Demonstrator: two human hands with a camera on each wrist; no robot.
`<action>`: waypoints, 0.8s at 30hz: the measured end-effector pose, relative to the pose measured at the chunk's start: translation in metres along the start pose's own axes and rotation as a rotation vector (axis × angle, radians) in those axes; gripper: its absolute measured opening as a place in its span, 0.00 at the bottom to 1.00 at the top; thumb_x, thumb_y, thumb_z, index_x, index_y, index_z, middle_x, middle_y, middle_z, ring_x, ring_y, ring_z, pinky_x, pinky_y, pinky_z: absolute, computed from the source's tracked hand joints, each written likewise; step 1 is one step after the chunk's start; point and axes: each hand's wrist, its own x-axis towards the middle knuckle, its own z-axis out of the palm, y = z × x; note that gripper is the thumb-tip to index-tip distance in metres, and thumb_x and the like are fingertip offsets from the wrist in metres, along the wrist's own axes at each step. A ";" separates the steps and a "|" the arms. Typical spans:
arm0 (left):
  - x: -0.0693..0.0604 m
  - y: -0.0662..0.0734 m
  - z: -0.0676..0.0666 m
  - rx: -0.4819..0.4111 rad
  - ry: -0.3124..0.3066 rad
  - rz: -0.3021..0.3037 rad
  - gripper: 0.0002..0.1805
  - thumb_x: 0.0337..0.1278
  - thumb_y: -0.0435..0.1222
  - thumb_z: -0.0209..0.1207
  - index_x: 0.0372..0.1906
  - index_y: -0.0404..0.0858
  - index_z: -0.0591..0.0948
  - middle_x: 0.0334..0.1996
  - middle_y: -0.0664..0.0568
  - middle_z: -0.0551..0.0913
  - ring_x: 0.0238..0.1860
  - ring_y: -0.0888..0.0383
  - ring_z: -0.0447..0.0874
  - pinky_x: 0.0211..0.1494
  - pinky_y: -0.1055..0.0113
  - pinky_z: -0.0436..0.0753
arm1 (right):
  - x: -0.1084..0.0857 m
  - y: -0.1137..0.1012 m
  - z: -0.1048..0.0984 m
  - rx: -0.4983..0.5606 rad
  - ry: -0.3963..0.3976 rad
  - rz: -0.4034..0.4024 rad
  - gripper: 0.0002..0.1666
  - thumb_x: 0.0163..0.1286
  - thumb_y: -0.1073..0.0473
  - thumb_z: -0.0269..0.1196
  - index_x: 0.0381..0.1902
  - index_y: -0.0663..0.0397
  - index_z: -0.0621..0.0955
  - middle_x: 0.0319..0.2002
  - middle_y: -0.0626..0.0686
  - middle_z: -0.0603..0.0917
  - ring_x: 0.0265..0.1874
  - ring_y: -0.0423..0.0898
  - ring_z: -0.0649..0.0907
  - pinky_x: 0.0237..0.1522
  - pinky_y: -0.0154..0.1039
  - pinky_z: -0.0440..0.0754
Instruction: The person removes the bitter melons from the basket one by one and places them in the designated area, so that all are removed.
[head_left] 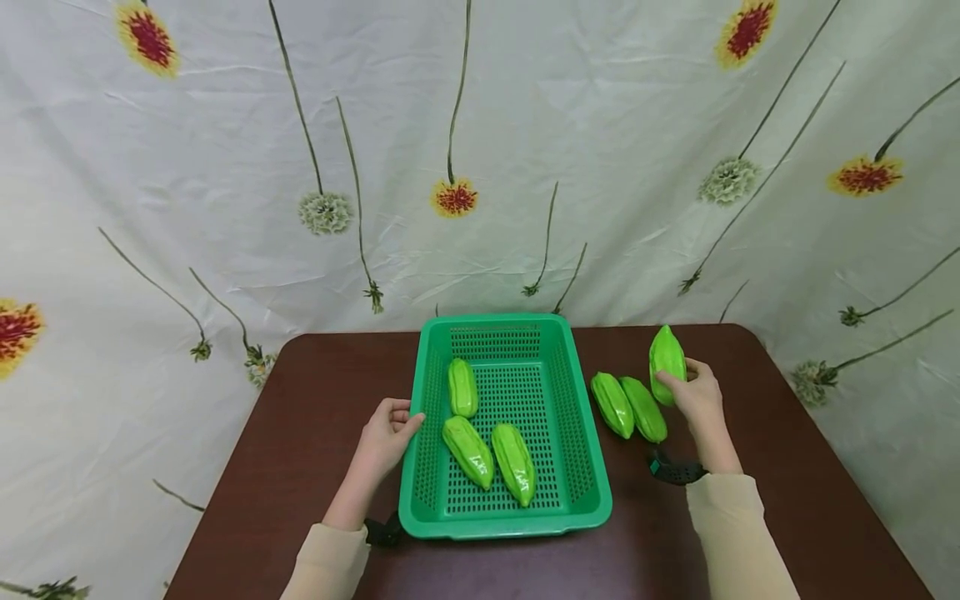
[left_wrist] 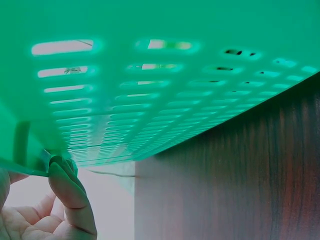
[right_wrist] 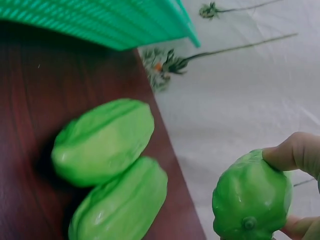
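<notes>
My left hand point(head_left: 385, 435) pinches the left rim of a green slotted plastic basket point(head_left: 510, 528); the left wrist view shows its thumb and fingers at the edge of the basket wall point(left_wrist: 115, 20). Three ridged, glossy green fruits point(head_left: 468, 452) lie inside on the basket floor. To the right of the basket, my right hand point(head_left: 697, 396) grips another green ridged fruit point(head_left: 667, 360) between thumb and fingers, held up off the table. Two more such fruits point(right_wrist: 105, 142) lie side by side on the table between the basket and that hand.
The basket stands on a dark brown wood-grain table point(head_left: 315, 392). Right behind the table's far edge hangs a pale cloth point(head_left: 225, 150) printed with flowers. Both wrists wear black straps point(head_left: 677, 471).
</notes>
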 end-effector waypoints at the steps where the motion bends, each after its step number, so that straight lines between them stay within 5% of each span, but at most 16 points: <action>1: 0.000 0.000 0.000 0.001 0.000 0.002 0.21 0.69 0.38 0.58 0.59 0.29 0.72 0.47 0.37 0.78 0.46 0.46 0.80 0.45 0.55 0.80 | 0.001 0.002 -0.001 0.002 0.003 0.002 0.46 0.71 0.50 0.58 0.76 0.67 0.52 0.68 0.73 0.61 0.63 0.67 0.67 0.60 0.59 0.71; 24: 0.001 0.000 0.000 -0.006 0.009 0.001 0.20 0.68 0.37 0.59 0.58 0.29 0.72 0.46 0.37 0.78 0.45 0.47 0.80 0.44 0.55 0.80 | 0.016 0.058 -0.006 -0.168 -0.043 -0.030 0.44 0.70 0.53 0.59 0.75 0.69 0.55 0.69 0.74 0.61 0.64 0.70 0.65 0.63 0.62 0.67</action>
